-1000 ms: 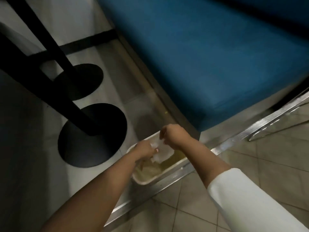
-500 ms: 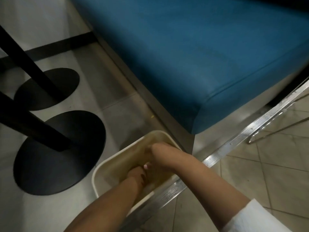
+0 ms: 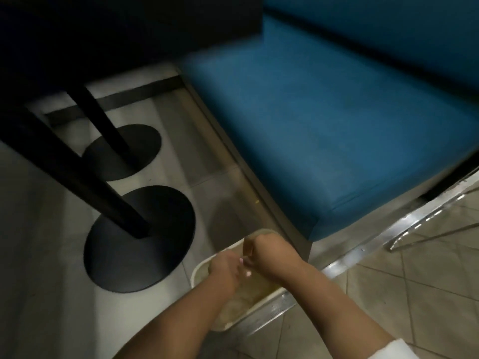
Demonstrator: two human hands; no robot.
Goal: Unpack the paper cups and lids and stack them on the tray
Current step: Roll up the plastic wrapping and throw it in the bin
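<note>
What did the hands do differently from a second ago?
A second ago both hands pinched a pale crumpled wrapper above the bin; half a second ago they pushed down inside it. Now the left hand and right hand are raised together above the bin, wrapper unseen. Bench and table bases unchanged.

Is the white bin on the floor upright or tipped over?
Upright: the bin's open top faces up, with both hands, left and right, over it.
</note>
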